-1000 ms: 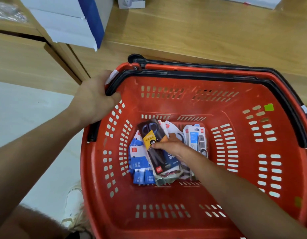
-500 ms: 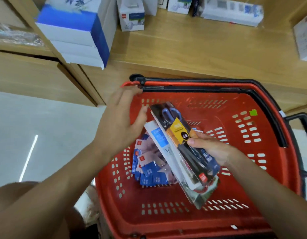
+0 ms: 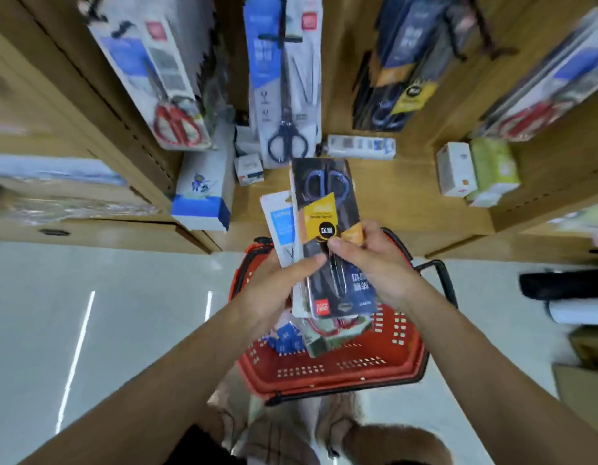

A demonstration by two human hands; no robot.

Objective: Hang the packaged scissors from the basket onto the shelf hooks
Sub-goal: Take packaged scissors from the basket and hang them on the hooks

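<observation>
Left hand (image 3: 277, 290) and right hand (image 3: 374, 263) both grip a stack of scissor packs (image 3: 327, 209) above the basket (image 3: 341, 374), not yet hung on the shelf (image 3: 339, 95) at 12 o'clock.

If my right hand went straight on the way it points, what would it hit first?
Probably the left hand, whose thumb lies just ahead across the dark scissors pack that the right hand pinches; depth is unclear.

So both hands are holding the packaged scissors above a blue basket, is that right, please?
Not quite: the head view shows the basket is red, not blue. The left hand and right hand do hold the packaged scissors above it.
</observation>
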